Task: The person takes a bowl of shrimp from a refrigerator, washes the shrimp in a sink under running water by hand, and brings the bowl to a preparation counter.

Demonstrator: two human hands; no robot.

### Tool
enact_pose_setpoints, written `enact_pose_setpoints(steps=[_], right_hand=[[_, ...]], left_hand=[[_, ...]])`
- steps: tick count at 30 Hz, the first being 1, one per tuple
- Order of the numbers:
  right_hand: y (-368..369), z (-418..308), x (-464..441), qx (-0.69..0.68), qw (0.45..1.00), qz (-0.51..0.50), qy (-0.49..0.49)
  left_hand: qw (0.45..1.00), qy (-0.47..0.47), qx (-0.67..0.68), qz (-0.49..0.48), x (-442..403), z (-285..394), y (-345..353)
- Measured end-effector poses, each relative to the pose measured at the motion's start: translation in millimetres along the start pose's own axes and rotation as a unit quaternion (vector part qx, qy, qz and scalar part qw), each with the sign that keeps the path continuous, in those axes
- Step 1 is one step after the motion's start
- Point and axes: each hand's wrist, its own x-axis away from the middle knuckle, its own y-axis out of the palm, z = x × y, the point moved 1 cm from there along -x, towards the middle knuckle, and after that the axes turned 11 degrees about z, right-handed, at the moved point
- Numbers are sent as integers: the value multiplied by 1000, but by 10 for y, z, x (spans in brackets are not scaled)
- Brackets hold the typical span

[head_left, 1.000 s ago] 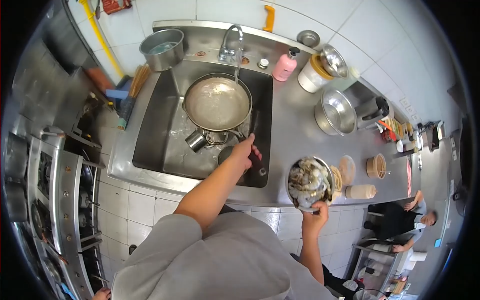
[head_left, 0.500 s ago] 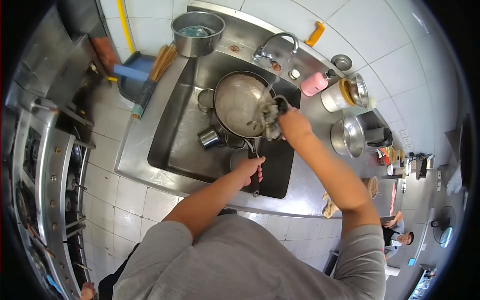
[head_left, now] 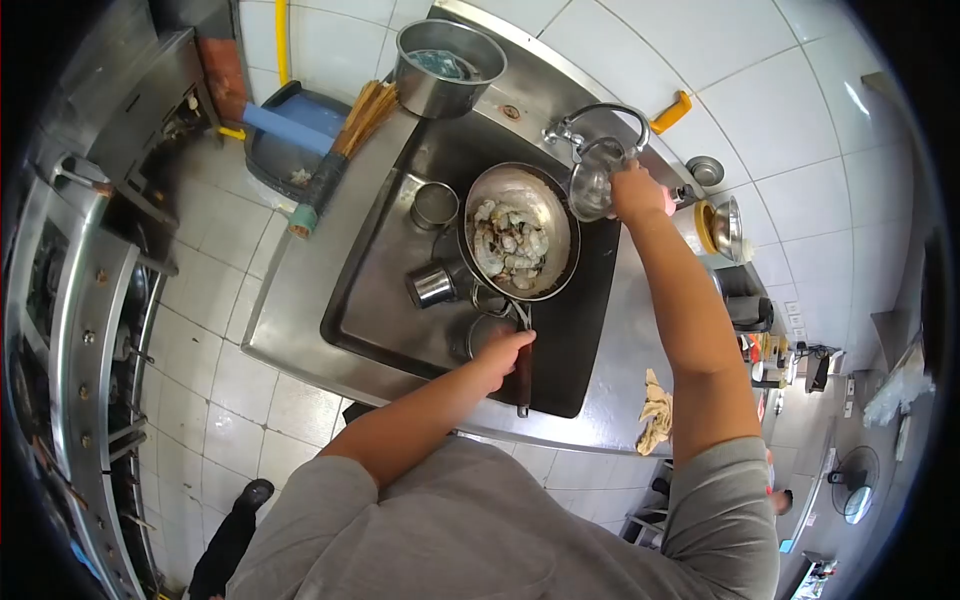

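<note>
Wrapped round the dark handle of a frying pan is my left hand, above the front part of the sink. A heap of grey shrimp-like seafood lies in the pan. My right hand holds a metal bowl, tilted with its inside showing, at the pan's right rim beneath the curved faucet. Most of that hand's fingers are hidden. Below and left of the pan, a small metal cup lies on its side in the sink.
A large metal pot stands at the sink's back left corner. A bundle of sticks leans by the left edge. A crumpled cloth lies on the right counter. Bowls and a jar stand at the back right.
The seafood has gone from the bowl into the pan. My right hand came from the right counter to the pan, then moved up to the faucet with the bowl. My left hand stays on the handle.
</note>
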Motion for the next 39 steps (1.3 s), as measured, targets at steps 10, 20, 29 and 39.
enact_pose_setpoints(steps=[10,20,29,39], right_hand=[[451,310,533,-255,935,236,74],[599,-170,1396,-445,851,249,124],[-26,-251,1849,-94,949,294,-68],[1179,270,3710,-364,792,155,465]], left_hand=[[968,192,-56,150,259,827,-185],[959,261,-94,60,281,1086,449],[983,160,-54,70,-904,889,604],[436,344,-809,192,-596,1501,1003]])
